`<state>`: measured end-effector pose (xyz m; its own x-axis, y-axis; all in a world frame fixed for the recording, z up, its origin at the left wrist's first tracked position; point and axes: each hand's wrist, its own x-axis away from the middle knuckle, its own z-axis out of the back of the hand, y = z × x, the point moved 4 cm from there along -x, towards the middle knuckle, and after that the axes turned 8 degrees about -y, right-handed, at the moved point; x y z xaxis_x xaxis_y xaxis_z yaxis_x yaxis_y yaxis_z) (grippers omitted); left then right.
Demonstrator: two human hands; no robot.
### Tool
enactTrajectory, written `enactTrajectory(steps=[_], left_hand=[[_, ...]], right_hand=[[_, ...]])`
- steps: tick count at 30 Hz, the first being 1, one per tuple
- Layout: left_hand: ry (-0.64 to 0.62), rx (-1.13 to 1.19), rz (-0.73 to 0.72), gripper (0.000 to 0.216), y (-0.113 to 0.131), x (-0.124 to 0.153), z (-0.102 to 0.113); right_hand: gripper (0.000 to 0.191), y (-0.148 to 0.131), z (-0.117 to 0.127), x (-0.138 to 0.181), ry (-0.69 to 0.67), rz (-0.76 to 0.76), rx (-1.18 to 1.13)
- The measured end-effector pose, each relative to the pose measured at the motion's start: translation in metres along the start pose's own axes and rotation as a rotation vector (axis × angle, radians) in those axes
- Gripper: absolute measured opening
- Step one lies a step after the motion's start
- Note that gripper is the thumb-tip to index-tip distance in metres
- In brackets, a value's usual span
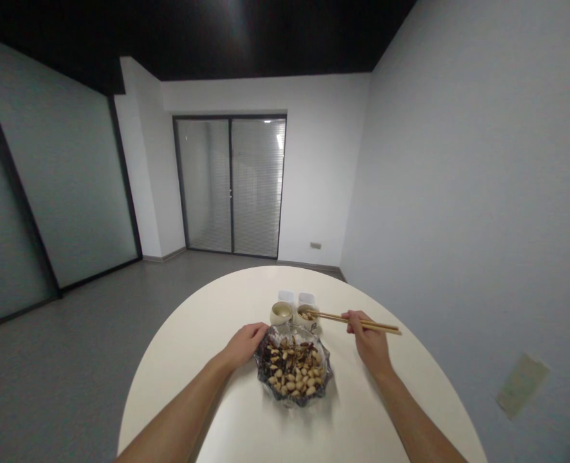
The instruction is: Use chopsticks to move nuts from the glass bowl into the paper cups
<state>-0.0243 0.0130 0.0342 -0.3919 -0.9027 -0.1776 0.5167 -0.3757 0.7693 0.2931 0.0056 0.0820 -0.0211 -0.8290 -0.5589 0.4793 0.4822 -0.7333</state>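
My left hand (244, 344) grips the left rim of a scalloped glass bowl (328, 365). Pistachios (300, 381) fill the bowl's near right side, mixed with small dark pieces, perhaps seeds, toward the left and back. In my right hand (370, 344) is a pair of wooden chopsticks (336, 317), pointing left. Their tips reach into the right cream cup (309, 326), which has several nuts inside. Whether the tips pinch a nut is too small to make out. Beside it stands a matching left cup (281, 319), with no nuts visible in it.
Two small white containers (286, 296) (307, 299) stand just behind the cups. Everything rests on a rounded white table (208, 334). A pale wall (482, 225) runs close along the right, and a glass door (230, 186) is across the room.
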Motion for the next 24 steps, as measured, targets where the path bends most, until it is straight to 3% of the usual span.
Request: enactTrajectory(steps=[5, 11, 17, 24], left_hand=[[-0.004, 0.001, -0.001, 0.053, 0.0, 0.0, 0.0], [-0.004, 0.012, -0.005, 0.053, 0.0, 0.0, -0.001], [-0.002, 0.016, -0.003, 0.053, -0.002, 0.0, -0.002], [0.002, 0.023, 0.003, 0.053, -0.001, 0.001, -0.003]], right_hand=[[0.046, -0.008, -0.003, 0.001, -0.074, 0.109, 0.078], [0.044, -0.013, -0.001, 0.001, -0.058, 0.128, 0.103], [0.053, -0.016, 0.006, 0.003, 0.042, 0.09, -0.07], [0.06, -0.019, -0.005, 0.007, -0.085, 0.061, -0.158]])
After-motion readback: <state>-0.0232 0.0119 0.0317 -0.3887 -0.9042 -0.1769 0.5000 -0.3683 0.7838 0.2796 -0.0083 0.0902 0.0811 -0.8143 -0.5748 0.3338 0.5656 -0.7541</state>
